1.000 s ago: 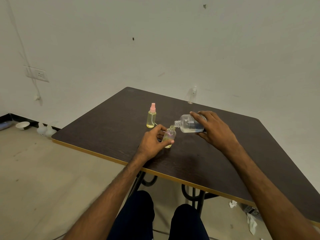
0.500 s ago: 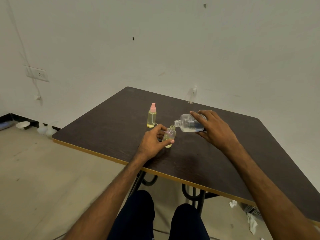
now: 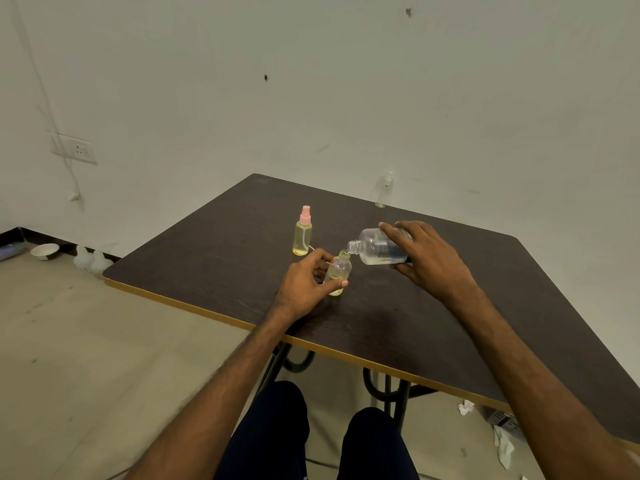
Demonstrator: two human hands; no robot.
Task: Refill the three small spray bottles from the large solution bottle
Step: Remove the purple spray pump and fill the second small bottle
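Note:
My right hand (image 3: 427, 259) grips the large clear solution bottle (image 3: 375, 246), tipped on its side with its open neck right over the mouth of a small uncapped bottle (image 3: 338, 271). My left hand (image 3: 306, 284) holds that small bottle upright on the dark table (image 3: 214, 258); it has yellowish liquid at the bottom. A second small spray bottle (image 3: 302, 232) with a pink spray top and yellow liquid stands to the left. A third, clear spray bottle (image 3: 383, 190) stands at the table's far edge by the wall.
The table's front edge (image 3: 242, 325) has a light wood trim, and my knees are under it. On the floor at left lie a white bowl (image 3: 45, 251) and two pale bottles (image 3: 91, 261). Crumpled paper (image 3: 504, 445) lies on the floor at right.

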